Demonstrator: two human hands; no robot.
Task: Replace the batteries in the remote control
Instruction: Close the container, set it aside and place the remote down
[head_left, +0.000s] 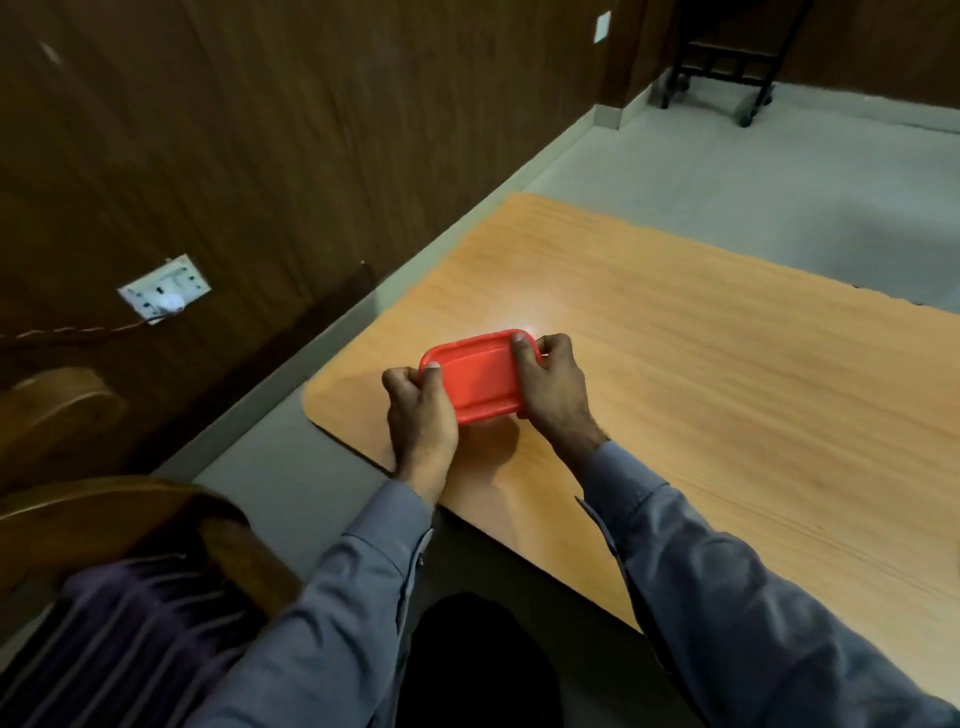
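Preparation, by my reading: no remote control or batteries show, only a red lidded box (480, 376) on the wooden table (701, 364). Left hand (418, 410) grips its 8 o'clock end, right hand (550, 387) its 3 o'clock end, thumbs curled over the lid. Next the lid needs prying up.

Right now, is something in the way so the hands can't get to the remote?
No remote or batteries show anywhere. Both hands, left hand and right hand, grip the ends of a red lidded box on the wooden table. The shut lid hides what is inside, so if the remote is in there, that lid is in the way.
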